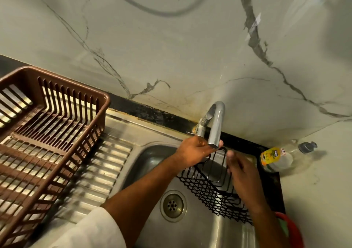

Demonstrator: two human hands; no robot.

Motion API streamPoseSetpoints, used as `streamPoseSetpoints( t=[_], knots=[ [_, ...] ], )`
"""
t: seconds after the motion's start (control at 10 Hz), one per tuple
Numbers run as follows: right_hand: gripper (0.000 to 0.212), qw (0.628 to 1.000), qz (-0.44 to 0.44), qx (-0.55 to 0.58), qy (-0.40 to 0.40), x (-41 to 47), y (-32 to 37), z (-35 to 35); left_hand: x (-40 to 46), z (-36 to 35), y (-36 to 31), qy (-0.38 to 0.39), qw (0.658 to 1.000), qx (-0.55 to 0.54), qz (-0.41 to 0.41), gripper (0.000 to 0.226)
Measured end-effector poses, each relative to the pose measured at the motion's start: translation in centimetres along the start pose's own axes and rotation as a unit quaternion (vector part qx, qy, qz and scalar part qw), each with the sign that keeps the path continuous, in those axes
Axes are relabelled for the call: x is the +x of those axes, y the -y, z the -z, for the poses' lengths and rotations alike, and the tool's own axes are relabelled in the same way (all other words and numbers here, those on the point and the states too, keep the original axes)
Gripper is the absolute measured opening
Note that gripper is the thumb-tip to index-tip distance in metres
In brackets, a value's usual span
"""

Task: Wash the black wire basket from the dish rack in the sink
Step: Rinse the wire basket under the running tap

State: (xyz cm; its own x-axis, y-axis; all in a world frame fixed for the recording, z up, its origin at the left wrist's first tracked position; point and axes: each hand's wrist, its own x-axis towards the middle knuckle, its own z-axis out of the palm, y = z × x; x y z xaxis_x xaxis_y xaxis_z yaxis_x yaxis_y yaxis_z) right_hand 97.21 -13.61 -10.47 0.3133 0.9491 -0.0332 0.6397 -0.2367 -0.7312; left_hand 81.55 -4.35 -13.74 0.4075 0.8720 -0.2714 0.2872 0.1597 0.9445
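Observation:
The black wire basket (pixel 208 187) hangs over the steel sink (pixel 152 164), held right below the spout of the grey tap (pixel 216 125). My left hand (pixel 194 150) grips the basket's upper left wire edge, fingers curled round it. My right hand (pixel 242 173) lies against the basket's right side with fingers bent over the wires; its grip is blurred. No water stream is plain to see.
A brown plastic dish rack (pixel 51 133) stands on the ribbed steel drainboard (pixel 101 171) at the left. The drain (pixel 172 205) sits at the sink bottom. A dish-soap bottle (pixel 280 157) lies on the counter at the right, and a red object (pixel 291 228) sits by the sink's right edge.

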Motion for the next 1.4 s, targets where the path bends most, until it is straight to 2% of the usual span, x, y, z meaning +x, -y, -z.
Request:
streamPoseSetpoints(
  t=[0.1, 0.2, 0.3, 0.4, 0.5, 0.6, 0.7, 0.8, 0.9, 1.0, 1.1, 1.2, 1.3, 1.4],
  knots=[
    [0.045, 0.998, 0.01, -0.035, -0.059, 0.9, 1.8, -2.0, -0.3, -0.9, -0.4, -0.027, 0.998, 0.061, -0.018, 0.049],
    [0.06, 0.992, -0.029, -0.09, -0.085, 1.8, 1.9, -3.3, -0.3, -1.8, -0.8, -0.013, 0.999, 0.037, 0.01, 0.034],
    [0.065, 0.988, -0.07, -0.106, -0.082, 2.4, 2.3, -3.5, -1.0, -2.5, -1.2, -0.016, 0.998, 0.068, -0.007, 0.049],
    [0.057, 0.987, -0.096, -0.1, -0.077, 2.6, 2.5, -3.5, -1.8, -3.4, -1.3, -0.037, 0.993, 0.093, -0.06, 0.071],
    [0.059, 0.989, -0.094, -0.088, -0.07, 2.3, 2.2, -3.8, -1.7, -2.8, -0.9, 0.016, 0.995, 0.087, -0.043, 0.061],
    [0.065, 0.995, -0.045, -0.035, -0.086, 1.7, 1.9, -3.5, -1.0, -1.0, 0.3, 0.019, 0.999, 0.041, 0.013, 0.043],
    [0.072, 0.995, -0.045, 0.013, -0.082, 1.2, 2.1, -2.5, -0.6, 0.5, 1.6, 0.035, 0.998, -0.025, 0.041, 0.031],
    [0.073, 0.988, -0.08, 0.099, -0.091, 0.6, 2.5, -1.6, -0.1, 1.3, 2.6, 0.041, 0.987, -0.129, 0.085, 0.034],
    [0.071, 0.985, -0.072, 0.099, -0.123, 0.3, 2.1, -1.5, -0.4, 1.2, 2.2, 0.053, 0.992, -0.096, 0.068, 0.038],
    [0.067, 0.985, -0.066, 0.048, -0.149, 0.3, 2.2, -2.2, -1.0, 0.3, 0.8, 0.058, 0.994, 0.092, 0.03, 0.05],
    [0.064, 0.989, -0.054, 0.008, -0.139, 0.1, 2.6, -2.8, -2.2, -0.9, -1.4, 0.061, 0.983, 0.172, -0.031, 0.047],
    [0.063, 0.989, -0.068, 0.04, -0.122, 0.2, 2.6, -2.8, -2.1, -1.2, -1.1, 0.029, 0.99, 0.137, 0.004, 0.042],
    [0.056, 0.979, -0.099, 0.13, -0.123, -0.3, 2.6, -2.6, -1.5, 0.5, -0.3, 0.061, 0.996, 0.067, 0.005, 0.039],
    [0.052, 0.955, -0.136, 0.224, -0.141, -0.8, 2.3, -2.2, -0.4, 2.5, 0.5, 0.079, 0.993, -0.08, 0.043, 0.026]
  ],
)
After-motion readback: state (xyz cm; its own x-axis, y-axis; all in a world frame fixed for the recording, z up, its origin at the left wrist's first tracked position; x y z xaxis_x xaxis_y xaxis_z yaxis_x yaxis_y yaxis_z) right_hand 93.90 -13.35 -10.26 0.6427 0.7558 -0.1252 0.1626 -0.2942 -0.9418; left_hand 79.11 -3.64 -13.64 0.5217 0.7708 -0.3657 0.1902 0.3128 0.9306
